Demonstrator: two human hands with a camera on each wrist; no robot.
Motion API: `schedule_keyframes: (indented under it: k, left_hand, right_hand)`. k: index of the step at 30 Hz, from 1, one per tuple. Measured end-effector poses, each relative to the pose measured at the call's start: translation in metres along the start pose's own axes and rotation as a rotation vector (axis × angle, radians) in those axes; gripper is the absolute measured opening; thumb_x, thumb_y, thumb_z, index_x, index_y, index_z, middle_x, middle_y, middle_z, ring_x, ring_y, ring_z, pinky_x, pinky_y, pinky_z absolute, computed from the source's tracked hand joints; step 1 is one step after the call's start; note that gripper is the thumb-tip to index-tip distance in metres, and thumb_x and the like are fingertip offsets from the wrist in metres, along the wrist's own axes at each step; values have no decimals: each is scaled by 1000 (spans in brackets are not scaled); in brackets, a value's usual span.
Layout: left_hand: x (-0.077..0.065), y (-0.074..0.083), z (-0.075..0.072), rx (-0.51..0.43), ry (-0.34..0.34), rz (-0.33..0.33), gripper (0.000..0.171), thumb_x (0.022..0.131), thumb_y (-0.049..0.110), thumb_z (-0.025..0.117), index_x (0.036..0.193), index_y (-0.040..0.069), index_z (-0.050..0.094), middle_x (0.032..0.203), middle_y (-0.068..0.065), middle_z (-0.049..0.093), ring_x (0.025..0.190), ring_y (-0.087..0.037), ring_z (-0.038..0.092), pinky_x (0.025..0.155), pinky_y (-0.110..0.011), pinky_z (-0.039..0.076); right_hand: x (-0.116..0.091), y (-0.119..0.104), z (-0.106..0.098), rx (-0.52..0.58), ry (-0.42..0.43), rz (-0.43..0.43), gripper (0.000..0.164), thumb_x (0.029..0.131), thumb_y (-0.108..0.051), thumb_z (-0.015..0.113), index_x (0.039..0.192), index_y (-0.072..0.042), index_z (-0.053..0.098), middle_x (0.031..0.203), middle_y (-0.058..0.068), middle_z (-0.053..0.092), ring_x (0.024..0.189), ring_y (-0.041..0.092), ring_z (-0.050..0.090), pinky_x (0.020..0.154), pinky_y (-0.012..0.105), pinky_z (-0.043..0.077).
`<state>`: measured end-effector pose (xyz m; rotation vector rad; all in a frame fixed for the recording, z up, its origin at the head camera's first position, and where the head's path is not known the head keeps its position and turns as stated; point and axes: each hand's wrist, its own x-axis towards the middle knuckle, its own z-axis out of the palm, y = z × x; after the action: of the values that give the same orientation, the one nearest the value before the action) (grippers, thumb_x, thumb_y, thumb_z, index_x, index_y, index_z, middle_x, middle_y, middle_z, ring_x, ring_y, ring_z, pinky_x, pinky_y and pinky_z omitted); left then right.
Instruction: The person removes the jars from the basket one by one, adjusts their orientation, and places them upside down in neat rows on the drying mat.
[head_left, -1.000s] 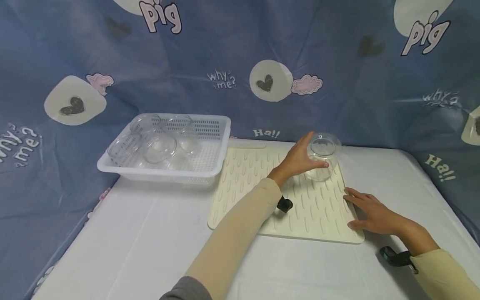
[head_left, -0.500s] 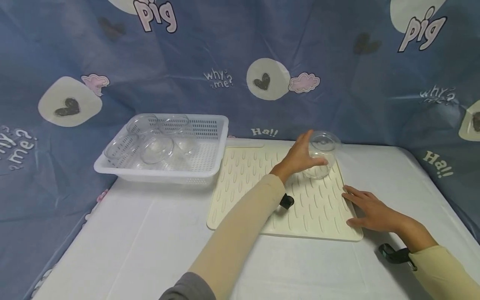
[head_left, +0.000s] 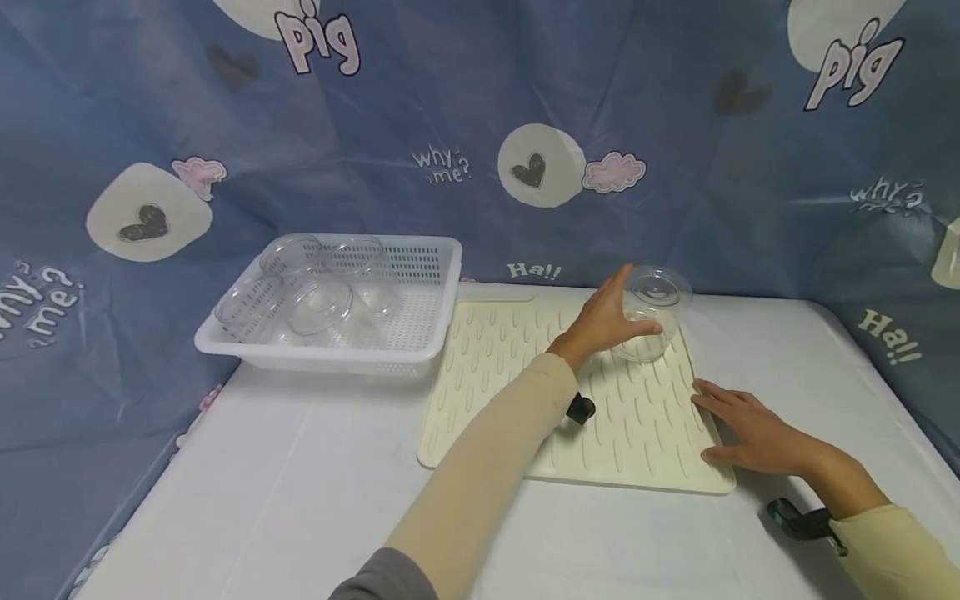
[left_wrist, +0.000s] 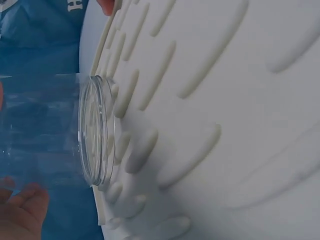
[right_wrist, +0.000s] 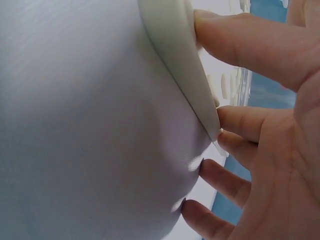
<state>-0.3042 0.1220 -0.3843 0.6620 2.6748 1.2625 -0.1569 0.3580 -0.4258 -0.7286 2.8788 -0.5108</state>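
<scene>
A clear jar (head_left: 656, 333) stands upside down at the back right of a cream mat with raised ridges (head_left: 630, 442). My left hand (head_left: 603, 318) holds it from the left, thumb in front and fingers behind. In the left wrist view, the jar's threaded rim (left_wrist: 97, 132) faces down against the mat, with fingertips (left_wrist: 30, 210) along its side. My right hand (head_left: 761, 437) rests at the mat's right edge. The right wrist view has its thumb on the mat's border (right_wrist: 182, 55), two fingers touching the edge and the others on the white cloth.
A white slotted basket (head_left: 420, 325) sits at the back left, left of the mat, holding several clear jars (head_left: 318, 304). A white cloth (head_left: 300, 483) covers the table. Behind it hangs a blue printed sheet (head_left: 420, 100).
The view shifts slightly. The left hand stays at the jar, which remains in about the same place on the mat. The right hand keeps its place at the mat's edge.
</scene>
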Motion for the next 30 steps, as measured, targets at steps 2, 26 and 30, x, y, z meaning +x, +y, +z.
schedule_keyframes:
  k: [2, 26, 30]
  left_hand:
    - [-1, 0, 1, 8, 1, -3, 105, 82, 47, 78, 160, 30, 10, 167, 11, 15, 153, -16, 26, 121, -41, 34]
    - [-7, 14, -9, 86, -100, -72, 120, 82, 55, 75, 158, 30, -14, 169, 6, 0, 155, -20, 22, 120, -39, 35]
    - [-11, 16, -20, 154, -67, -49, 126, 80, 59, 74, 157, 26, -20, 169, 2, -9, 156, -26, 16, 120, -42, 36]
  right_hand:
    - [0, -1, 1, 7, -5, -1, 79, 80, -30, 81, 140, 6, 46, 154, 26, 32, 126, 53, 39, 91, 68, 43]
    - [1, -2, -1, 27, -15, 16, 80, 79, -29, 81, 141, 7, 45, 153, 29, 32, 126, 54, 38, 91, 69, 42]
    - [0, -2, -2, 31, -13, 11, 80, 80, -30, 81, 141, 7, 45, 153, 29, 32, 127, 55, 38, 90, 69, 42]
